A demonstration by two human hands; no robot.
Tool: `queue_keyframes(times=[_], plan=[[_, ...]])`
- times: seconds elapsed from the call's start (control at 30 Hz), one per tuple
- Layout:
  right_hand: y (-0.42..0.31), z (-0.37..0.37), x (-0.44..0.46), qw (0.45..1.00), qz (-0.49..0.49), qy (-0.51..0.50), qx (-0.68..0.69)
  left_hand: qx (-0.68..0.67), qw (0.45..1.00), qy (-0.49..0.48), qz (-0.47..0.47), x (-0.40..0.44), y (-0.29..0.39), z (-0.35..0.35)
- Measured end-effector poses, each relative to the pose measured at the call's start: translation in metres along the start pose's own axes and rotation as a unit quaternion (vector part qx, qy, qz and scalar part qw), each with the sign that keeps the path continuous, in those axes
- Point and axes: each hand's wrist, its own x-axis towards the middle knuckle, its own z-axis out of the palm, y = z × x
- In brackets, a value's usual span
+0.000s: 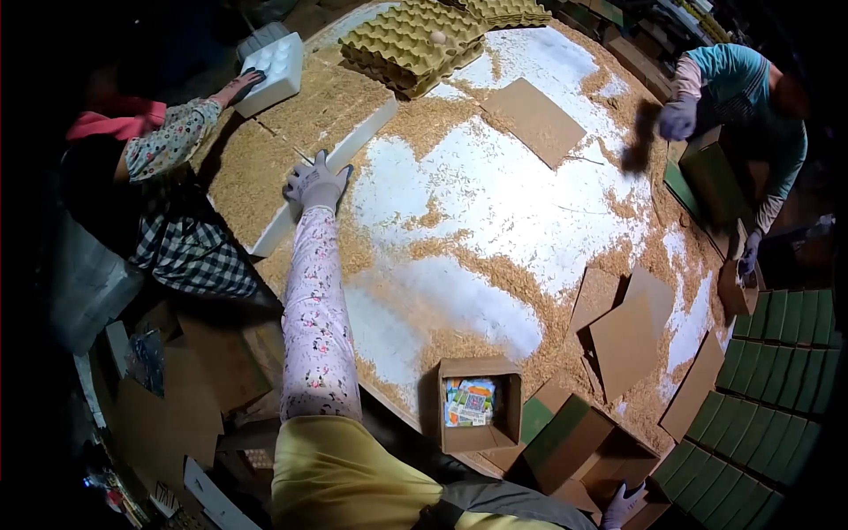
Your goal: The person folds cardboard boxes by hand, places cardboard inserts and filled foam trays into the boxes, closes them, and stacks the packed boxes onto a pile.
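Note:
My left hand (pixel 318 184), in a grey-white glove below a floral sleeve, reaches across the table and grips the top edge of a long white strip (pixel 364 134). The strip stands on edge against a bed of wood shavings (pixel 309 110). Low at the right, my right hand (pixel 624 506), also gloved, is at the side of an open cardboard box (pixel 609 455) with its fingers bent over the edge; part of this hand is cut off by the frame. Between the two hands stands a smaller open box (pixel 481 366) holding printed cards (pixel 471 402).
Egg trays (pixel 411 44) with one egg are stacked at the back. A co-worker on the left touches a white foam egg box (pixel 278 75). Another person (pixel 742 97) on the right handles a carton. Flat cardboard pieces (pixel 534 122) and green-sided boxes (pixel 777 389) lie around.

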Motion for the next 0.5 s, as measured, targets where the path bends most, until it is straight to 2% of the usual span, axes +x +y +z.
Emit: queue_keyframes(times=[0.1,0.13,0.23,0.27,0.33,0.37,0.4,0.47,0.5], plan=[[0.017,0.018,-0.003,0.996,0.053,-0.025,0.068,0.014,0.996,0.091,0.009,-0.001,0.007,0.019],[0.017,0.019,-0.006,0.990,0.080,-0.042,0.105,0.004,0.996,0.086,0.022,-0.013,0.010,0.020],[0.028,0.040,-0.002,0.986,0.140,-0.087,0.020,-0.022,0.995,0.076,0.060,-0.076,0.024,0.023],[0.030,0.041,-0.004,0.987,0.136,-0.075,0.045,-0.030,0.994,0.073,0.076,-0.107,0.031,0.026],[0.010,0.026,-0.005,0.986,0.131,-0.048,0.093,-0.037,0.990,0.017,0.132,-0.171,0.047,0.024],[-0.001,0.010,-0.001,0.971,0.160,-0.088,0.155,-0.048,0.979,0.008,0.197,-0.206,0.054,0.021],[0.001,0.012,-0.002,0.970,0.161,-0.085,0.163,-0.060,0.964,0.000,0.261,-0.234,0.056,0.017],[0.013,0.031,-0.006,0.967,0.165,-0.080,0.176,-0.263,0.882,-0.091,0.380,-0.273,0.046,0.014],[0.020,0.037,-0.006,0.967,0.167,-0.085,0.174,-0.296,0.870,-0.031,0.392,-0.287,0.035,-0.006]])
